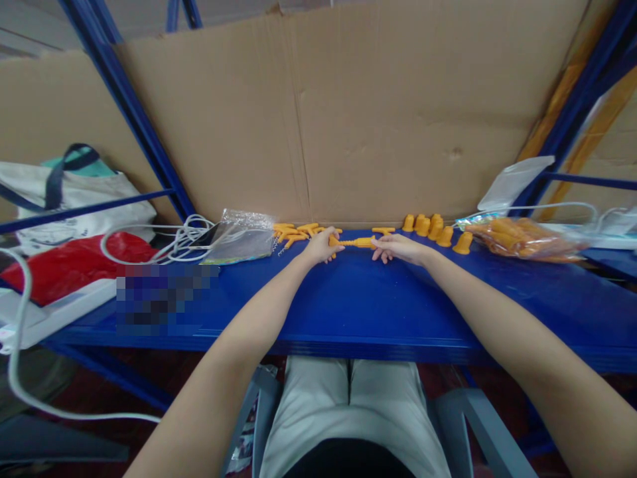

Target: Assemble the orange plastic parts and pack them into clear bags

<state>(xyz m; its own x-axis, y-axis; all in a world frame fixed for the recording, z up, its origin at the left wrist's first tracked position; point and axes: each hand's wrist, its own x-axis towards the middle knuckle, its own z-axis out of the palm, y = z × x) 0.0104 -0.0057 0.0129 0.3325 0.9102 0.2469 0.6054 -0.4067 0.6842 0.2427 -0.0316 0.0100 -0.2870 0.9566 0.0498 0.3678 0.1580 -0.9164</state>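
Working before one cardboard panel (368,113), over one blue table (358,305) bearing one clear bag of orange parts (527,240), with one slender orange piece (354,243) pinched by its ends between left hand (321,247) and right hand (401,248). Probably fitting or turning it lengthwise, hence calling next for steady alignment. Counting downward: about seven orange cups (444,236), partly overlapping; one heap of T-shaped handles (291,234), too tangled to count.
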